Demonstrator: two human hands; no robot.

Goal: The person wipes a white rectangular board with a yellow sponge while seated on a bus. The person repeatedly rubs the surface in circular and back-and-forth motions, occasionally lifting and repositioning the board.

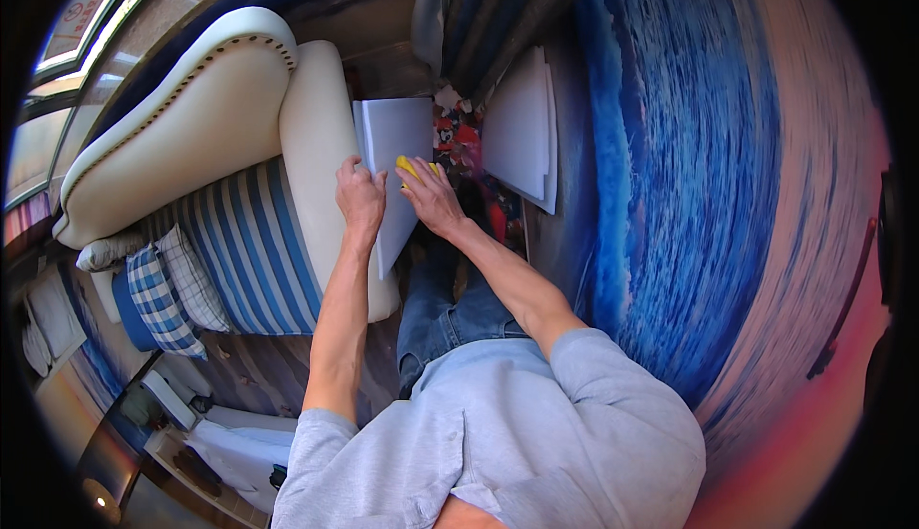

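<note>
A tall white panel or board (398, 134) stands on edge beside the cream arm of a sofa, in front of me. My left hand (361, 193) is at its left edge, fingers curled; whether they pinch the edge cannot be told. Against the panel's face, my right hand (434, 199) presses a yellow object (416, 168), mostly covered by the fingers; it may be a cloth or sponge. Its exact kind is hidden.
To the left is a cream studded sofa (316, 134) with a striped blue seat and checked cushions (154, 306). More white panels (518, 127) lean at the right wall below a dark curtain (502, 12). Colourful scraps or patterned material (456, 134) lie between.
</note>
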